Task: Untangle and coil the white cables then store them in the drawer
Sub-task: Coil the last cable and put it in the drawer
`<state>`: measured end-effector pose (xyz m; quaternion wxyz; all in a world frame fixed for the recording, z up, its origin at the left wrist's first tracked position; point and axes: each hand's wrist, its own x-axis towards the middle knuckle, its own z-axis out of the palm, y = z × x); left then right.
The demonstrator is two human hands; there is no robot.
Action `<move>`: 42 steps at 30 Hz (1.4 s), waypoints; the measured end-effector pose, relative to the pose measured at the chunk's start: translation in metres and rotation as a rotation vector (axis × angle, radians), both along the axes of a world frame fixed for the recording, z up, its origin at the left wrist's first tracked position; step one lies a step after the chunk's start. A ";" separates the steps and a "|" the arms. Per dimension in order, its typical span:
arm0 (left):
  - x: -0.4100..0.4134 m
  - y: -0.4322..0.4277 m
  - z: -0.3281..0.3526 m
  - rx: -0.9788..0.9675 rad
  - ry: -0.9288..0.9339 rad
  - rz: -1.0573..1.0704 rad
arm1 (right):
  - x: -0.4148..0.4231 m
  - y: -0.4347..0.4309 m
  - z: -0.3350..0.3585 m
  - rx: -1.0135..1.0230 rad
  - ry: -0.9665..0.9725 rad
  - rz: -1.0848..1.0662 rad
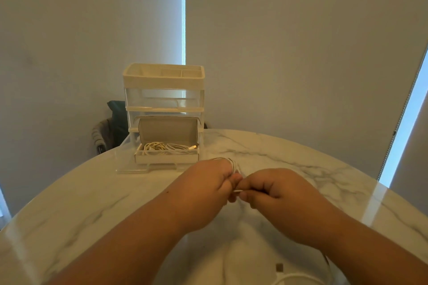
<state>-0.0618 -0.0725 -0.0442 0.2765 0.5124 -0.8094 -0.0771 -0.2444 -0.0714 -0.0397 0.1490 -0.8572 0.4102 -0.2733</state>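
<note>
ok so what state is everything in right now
bottom drawer: pulled open
top drawer: shut
box: in the bottom drawer, lid raised
coiled cables: lying in the box
white cable: partly looped round left hand, rest loose
left hand: grips the loops
right hand: pinches the cable

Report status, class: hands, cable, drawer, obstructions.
Left hand grips looped thin white cable; right hand pinches its strand. Clear plastic bottom drawer open, coiled cables inside. Nothing between hands and drawer.
</note>
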 end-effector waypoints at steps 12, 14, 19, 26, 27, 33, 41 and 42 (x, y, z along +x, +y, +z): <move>-0.010 0.007 0.002 0.202 -0.036 -0.032 | -0.005 -0.001 0.004 -0.165 -0.021 -0.091; -0.010 0.005 0.003 0.197 -0.114 -0.027 | -0.004 -0.001 0.003 -0.196 0.019 -0.094; -0.011 0.002 -0.002 0.230 -0.174 0.008 | -0.001 -0.003 0.002 -0.130 0.056 -0.112; 0.001 -0.008 -0.005 0.270 -0.122 0.112 | -0.017 -0.014 0.001 0.275 -0.091 -0.208; 0.003 -0.010 -0.004 0.253 -0.116 0.123 | -0.018 -0.016 0.001 0.372 -0.207 -0.202; 0.009 -0.009 -0.005 0.281 0.023 0.178 | -0.018 -0.020 0.006 0.781 -1.008 0.041; 0.005 -0.009 -0.004 0.176 0.031 0.228 | -0.012 -0.020 -0.003 0.721 -1.086 0.029; 0.004 -0.009 -0.004 0.152 0.018 0.236 | -0.009 -0.019 -0.006 0.633 -0.954 -0.038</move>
